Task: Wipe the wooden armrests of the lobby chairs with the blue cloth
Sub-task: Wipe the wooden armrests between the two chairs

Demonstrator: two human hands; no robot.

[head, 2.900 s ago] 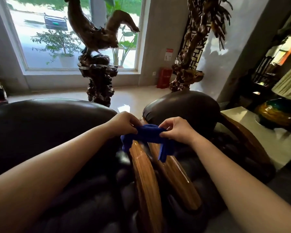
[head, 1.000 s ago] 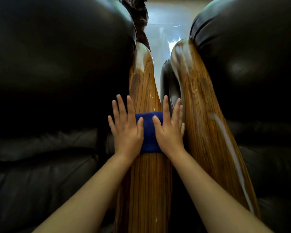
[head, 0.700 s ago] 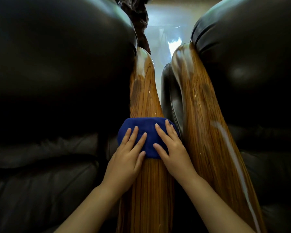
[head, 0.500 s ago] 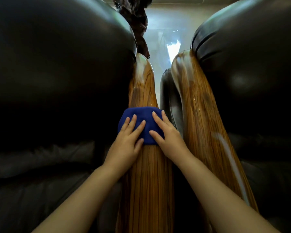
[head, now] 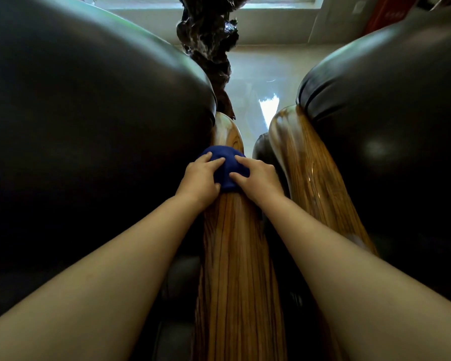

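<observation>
Pressing flat-fingered, your left hand (head: 200, 178) and right hand (head: 258, 179) are pinning the cloth (head: 225, 162); the armrest (head: 233, 256) is stretching toward twelve o'clock.

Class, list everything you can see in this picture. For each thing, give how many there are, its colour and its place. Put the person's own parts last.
cloth: 1, blue, on the left armrest, under both hands
left armrest: 1, brown wood, centre
right armrest: 1, brown glossy wood, right of centre
left chair: 1, black leather, left
right chair: 1, black leather, right
carving: 1, dark brown, behind, between the chairs
floor: 1, pale and shiny, behind the chairs
window frame: 1, white, top edge
red thing: 1, top right, too cropped to name
left hand: 1, presses the cloth
right hand: 1, presses the cloth
</observation>
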